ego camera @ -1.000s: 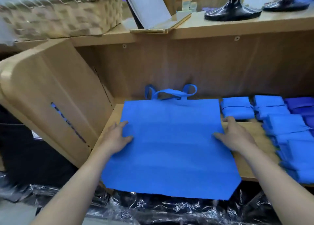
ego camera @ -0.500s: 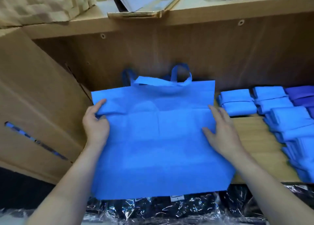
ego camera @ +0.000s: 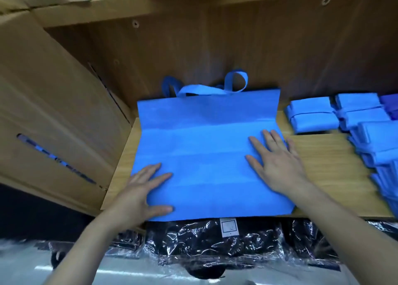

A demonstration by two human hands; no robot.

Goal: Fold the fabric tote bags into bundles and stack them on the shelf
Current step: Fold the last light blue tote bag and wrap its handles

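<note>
Left hand [ego camera: 142,190] flat, fingers spread, pressing the near-left corner of the blue tote bag [ego camera: 204,153]. Right hand [ego camera: 280,162] also flat, on its right edge. Bag lies spread on the wooden shelf [ego camera: 323,168], handles [ego camera: 215,90] at the back wall, folded bundles [ego camera: 312,114] just to the right. The fabric looks light, limp and crease-holding; I'd pinch the side edges to fold.
</note>
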